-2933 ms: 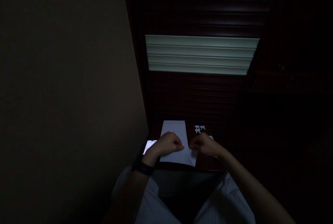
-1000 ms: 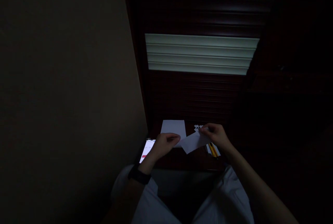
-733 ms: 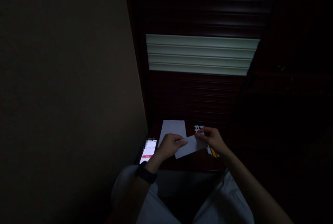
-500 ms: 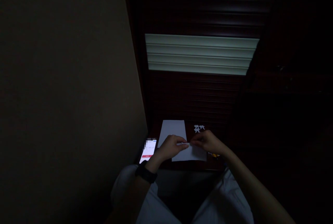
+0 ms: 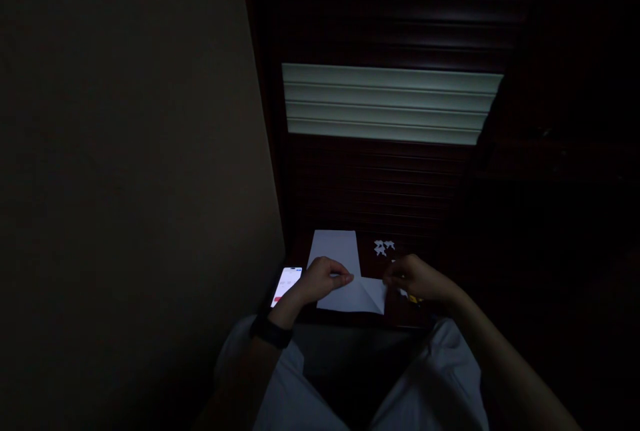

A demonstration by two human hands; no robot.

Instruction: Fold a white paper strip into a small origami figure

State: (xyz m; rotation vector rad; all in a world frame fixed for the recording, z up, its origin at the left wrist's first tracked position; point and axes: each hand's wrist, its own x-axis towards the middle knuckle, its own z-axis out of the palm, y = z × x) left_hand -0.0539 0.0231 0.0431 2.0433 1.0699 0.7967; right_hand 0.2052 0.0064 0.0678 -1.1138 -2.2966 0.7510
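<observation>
A white sheet of paper (image 5: 345,299) lies near the front edge of a dark table, with a diagonal crease or fold line toward its lower right corner. My left hand (image 5: 323,280) is closed, thumb and fingers pinching the paper's upper edge. At the upper right corner of that sheet, my right hand (image 5: 415,277) has its fingers pinched together on the paper; its fingertips are dim. Behind my left hand lies a second white sheet (image 5: 334,247), partly covered by the hand and the front sheet.
A lit phone (image 5: 286,285) lies left of the papers, beside the wall (image 5: 200,151). Several small folded white paper pieces (image 5: 383,248) sit behind my right hand. A small yellow object (image 5: 414,299) is by my right wrist. A dark slatted panel (image 5: 380,177) rises behind the table.
The front sheet has shifted slightly left, and a diagonal line now shows on it. My right hand has moved right, away from my left hand, which stays at the upper edge.
</observation>
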